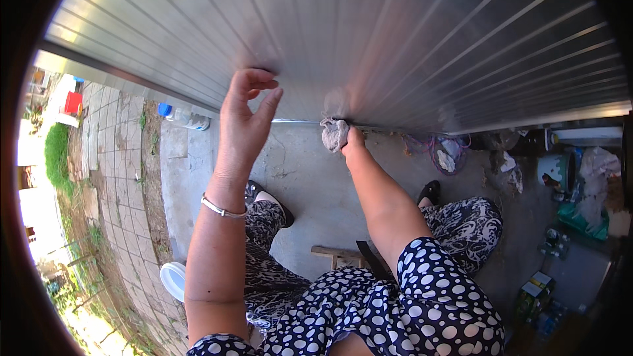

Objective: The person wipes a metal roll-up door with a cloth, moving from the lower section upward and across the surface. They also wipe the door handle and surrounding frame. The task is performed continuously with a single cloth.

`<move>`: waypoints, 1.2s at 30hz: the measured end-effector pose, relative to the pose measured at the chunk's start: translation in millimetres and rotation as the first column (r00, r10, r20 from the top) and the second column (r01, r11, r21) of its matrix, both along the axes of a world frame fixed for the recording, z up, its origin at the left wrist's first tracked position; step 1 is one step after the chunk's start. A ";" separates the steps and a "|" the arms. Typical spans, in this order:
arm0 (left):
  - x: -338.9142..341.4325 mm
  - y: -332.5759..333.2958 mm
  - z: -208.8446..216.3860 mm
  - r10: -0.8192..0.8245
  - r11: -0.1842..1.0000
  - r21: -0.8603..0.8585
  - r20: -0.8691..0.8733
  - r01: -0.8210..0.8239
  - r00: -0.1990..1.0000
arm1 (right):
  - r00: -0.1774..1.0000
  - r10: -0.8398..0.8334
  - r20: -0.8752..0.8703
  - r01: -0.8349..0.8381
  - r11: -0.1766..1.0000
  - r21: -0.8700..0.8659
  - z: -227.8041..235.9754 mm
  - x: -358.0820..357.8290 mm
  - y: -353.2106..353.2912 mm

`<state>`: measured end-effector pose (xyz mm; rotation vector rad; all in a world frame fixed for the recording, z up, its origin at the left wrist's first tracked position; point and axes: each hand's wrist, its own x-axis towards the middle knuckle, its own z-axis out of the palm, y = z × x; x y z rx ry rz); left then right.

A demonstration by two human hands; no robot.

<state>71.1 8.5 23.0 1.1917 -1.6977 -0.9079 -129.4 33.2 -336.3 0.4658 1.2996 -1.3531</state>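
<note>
A ribbed grey metal door [310, 33] stands upright in front of me and fills the top of the view. My right hand [355, 140] grips a crumpled greyish-pink cloth [335, 135] at the lower part of the door, close to its bottom edge. The door's surface mirrors the cloth faintly. My left hand [254, 102] is raised near the door, its fingers curled loosely and the thumb apart from them, holding nothing. Whether its fingertips touch the metal I cannot tell. A pale bracelet circles my left wrist.
Left of the door lies a clear plastic bottle [184, 117] with a blue cap. A white tub [173, 280] stands by my left arm. A wooden stool [337, 255] is beneath me. Clutter on the right includes a light-blue pot [555, 173], bags and a green carton [535, 290].
</note>
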 end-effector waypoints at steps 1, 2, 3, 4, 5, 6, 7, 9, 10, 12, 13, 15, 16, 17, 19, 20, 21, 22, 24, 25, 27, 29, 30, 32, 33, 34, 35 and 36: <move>-0.9 -0.2 -1.3 0.003 1.000 -0.001 0.021 -0.003 1.000 | 0.998 -0.026 -0.050 0.027 0.999 0.026 -5.7 -19.5 5.0; -4.0 0.8 -2.2 0.019 1.000 0.000 0.028 -0.019 0.999 | 0.996 -0.012 -0.084 0.012 1.000 -0.007 -10.9 -41.8 14.7; -2.9 1.5 -4.0 0.050 0.999 0.001 0.052 -0.050 0.997 | 0.988 -0.046 -0.148 0.049 0.999 0.019 -9.4 -52.5 19.3; -7.2 1.0 -6.0 0.082 0.996 0.015 0.033 -0.083 0.996 | 0.984 -0.054 -0.171 0.057 0.998 0.014 -16.8 -73.5 23.9; -11.1 1.1 -5.4 0.093 0.996 0.014 0.030 -0.094 0.995 | 0.979 -0.060 -0.194 0.063 0.998 0.010 -23.5 -97.1 29.1; -14.2 0.3 -8.3 0.113 0.993 0.015 0.022 -0.114 0.993 | 0.972 -0.079 -0.223 0.081 0.997 -0.001 -32.2 -120.3 36.0; -15.6 0.4 -8.8 0.136 0.991 0.016 0.016 -0.136 0.991 | 0.963 -0.096 -0.250 0.096 0.995 -0.012 -41.0 -144.6 44.3; -40.4 -7.8 -5.6 0.105 0.994 0.039 -0.054 -0.103 0.993 | 0.861 0.029 -0.507 0.025 0.995 0.098 -71.1 -261.2 76.5; -28.2 -5.8 -10.8 0.136 0.990 0.036 -0.029 -0.135 0.990 | 0.865 0.019 -0.501 0.048 0.992 0.119 -65.6 -253.2 77.9; -11.7 1.1 -13.2 0.177 0.983 0.048 -0.003 -0.176 0.984 | 0.899 -0.028 -0.438 0.097 0.986 0.135 -42.7 -255.6 84.5; -11.2 3.0 -11.7 0.174 0.983 0.059 -0.011 -0.173 0.985 | 0.921 -0.080 -0.382 0.138 0.982 0.126 -35.6 -273.4 90.5; -13.2 2.8 -9.2 0.158 0.985 0.081 -0.039 -0.154 0.987 | 0.883 -0.154 -0.443 0.219 0.970 0.101 -31.7 -306.4 105.6; -14.7 1.0 -10.4 0.147 0.985 0.094 -0.058 -0.141 0.987 | 0.875 -0.114 -0.470 0.190 0.975 0.118 -33.7 -317.6 111.6; -15.3 -0.3 -11.0 0.140 0.985 0.108 -0.077 -0.131 0.987 | 0.866 -0.071 -0.496 0.158 0.978 0.136 -36.8 -325.5 115.5; -12.2 -0.2 -9.2 0.106 0.990 0.106 -0.075 -0.098 0.991 | 0.891 -0.100 -0.443 0.146 0.987 0.070 -37.2 -312.7 111.4; -12.3 0.6 -7.9 0.086 0.993 0.093 -0.077 -0.079 0.993 | 0.918 -0.170 -0.359 0.178 0.984 -0.011 -39.0 -301.4 107.6; -13.6 1.5 -5.8 0.070 0.995 0.077 -0.080 -0.064 0.994 | 0.936 -0.230 -0.268 0.213 0.973 -0.091 -37.4 -290.2 100.4; -13.5 0.7 -6.4 0.024 0.998 0.055 -0.091 -0.019 0.996 | 0.955 -0.192 -0.225 0.168 0.978 -0.120 -37.8 -281.7 95.7; -14.4 4.5 -0.2 0.028 0.998 0.066 -0.080 -0.023 0.996 | 0.981 -0.156 -0.115 0.142 0.982 -0.121 -33.7 -252.6 86.9; -13.0 6.3 1.3 0.043 0.997 0.069 -0.065 -0.038 0.997 | 0.990 -0.129 -0.058 0.121 0.985 -0.121 -27.5 -231.6 80.5; -13.6 5.8 0.3 0.030 0.999 0.028 -0.036 -0.029 0.999 | 0.997 -0.056 -0.044 0.051 0.993 -0.109 -11.2 -198.7 70.5; -12.0 4.5 2.1 0.012 1.000 -0.007 -0.015 -0.013 1.000 | 1.000 -0.024 -0.013 0.024 0.999 -0.038 -8.2 -176.2 62.1; -7.3 7.6 1.2 0.021 1.000 -0.020 0.010 -0.021 1.000 | 1.000 -0.021 0.010 0.022 0.999 -0.037 4.8 -150.6 56.1; -4.5 11.0 7.3 0.023 0.999 -0.048 0.046 -0.021 0.999 | 0.999 0.026 0.040 -0.024 0.999 -0.031 15.1 -113.0 47.3; -8.4 10.0 9.7 0.013 0.998 -0.063 0.055 -0.009 0.998 | 0.996 0.042 0.074 -0.038 0.998 -0.056 1.6 -108.0 42.6; -6.2 10.6 10.2 0.015 0.998 -0.066 0.066 -0.011 0.998 | 0.992 0.067 0.103 -0.062 0.997 -0.048 0.0 -88.4 36.4; -3.5 11.1 11.4 0.018 0.996 -0.084 0.063 -0.012 0.998 | 0.987 0.090 0.132 -0.086 0.996 -0.039 -1.8 -67.7 30.1; -3.8 9.2 12.1 -0.009 0.996 -0.089 0.054 0.014 0.999 | 0.981 0.120 0.154 -0.110 0.991 -0.071 -9.4 -56.4 22.2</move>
